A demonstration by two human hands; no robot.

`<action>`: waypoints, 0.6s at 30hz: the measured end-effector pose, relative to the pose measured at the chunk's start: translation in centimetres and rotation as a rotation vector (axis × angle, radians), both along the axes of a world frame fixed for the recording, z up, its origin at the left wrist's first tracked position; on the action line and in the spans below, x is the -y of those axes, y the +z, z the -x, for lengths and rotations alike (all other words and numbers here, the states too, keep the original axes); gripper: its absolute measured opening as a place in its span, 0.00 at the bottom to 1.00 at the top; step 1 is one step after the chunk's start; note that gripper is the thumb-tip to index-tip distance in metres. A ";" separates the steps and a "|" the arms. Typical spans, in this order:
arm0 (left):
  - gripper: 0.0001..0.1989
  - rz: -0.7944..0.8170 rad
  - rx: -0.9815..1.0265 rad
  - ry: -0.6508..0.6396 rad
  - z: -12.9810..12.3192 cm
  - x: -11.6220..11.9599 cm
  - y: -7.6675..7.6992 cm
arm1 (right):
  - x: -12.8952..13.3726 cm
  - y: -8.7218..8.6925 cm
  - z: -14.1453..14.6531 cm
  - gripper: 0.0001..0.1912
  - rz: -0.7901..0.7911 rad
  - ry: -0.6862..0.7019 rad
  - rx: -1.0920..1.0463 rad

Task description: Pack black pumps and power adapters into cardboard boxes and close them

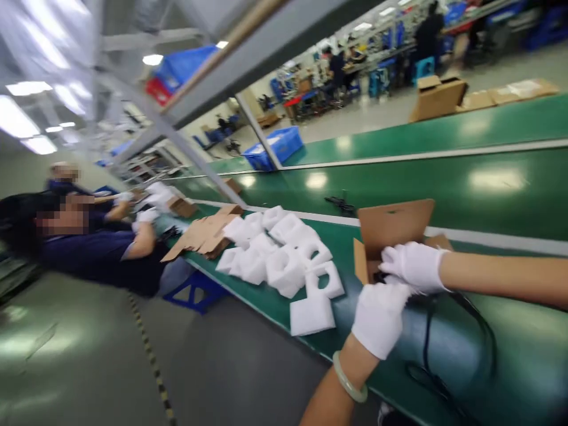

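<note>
An open brown cardboard box (394,228) stands on the green conveyor belt with its tall lid flap raised. My right hand (412,267), in a white glove, reaches over the box opening with bent fingers. At the box's near side is my gloved left hand (381,316), its fingers curled and close to the right hand; a pale bangle (348,378) circles that wrist. Something dark shows between and below the hands, but they hide most of it. A black cable (428,343) trails from there onto the belt.
White foam inserts (284,269) with round cutouts are heaped left of the box. Beyond them lie flat cardboard pieces (204,234) and a co-worker (102,248) in dark clothing. A black cable bundle (341,204) and a blue crate (275,148) sit farther back, below an overhead shelf.
</note>
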State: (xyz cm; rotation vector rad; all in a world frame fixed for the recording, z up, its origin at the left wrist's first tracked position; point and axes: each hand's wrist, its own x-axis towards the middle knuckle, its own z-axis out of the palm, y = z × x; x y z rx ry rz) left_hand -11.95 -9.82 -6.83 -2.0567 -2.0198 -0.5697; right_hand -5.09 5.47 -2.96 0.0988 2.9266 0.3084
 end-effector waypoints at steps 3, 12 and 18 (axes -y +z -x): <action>0.10 -0.009 0.001 -0.019 0.0 0.2 0.1 | 0.9 1.5 -1.6 0.14 -0.005 -0.032 -0.031; 0.12 -0.006 -0.082 -0.037 1.0 0.8 0.9 | -5.2 10.3 -9.5 0.11 0.025 -0.358 -0.224; 0.11 0.001 -0.149 0.002 0.3 1.7 2.1 | -11.2 0.9 -4.5 0.19 0.091 -0.125 -0.134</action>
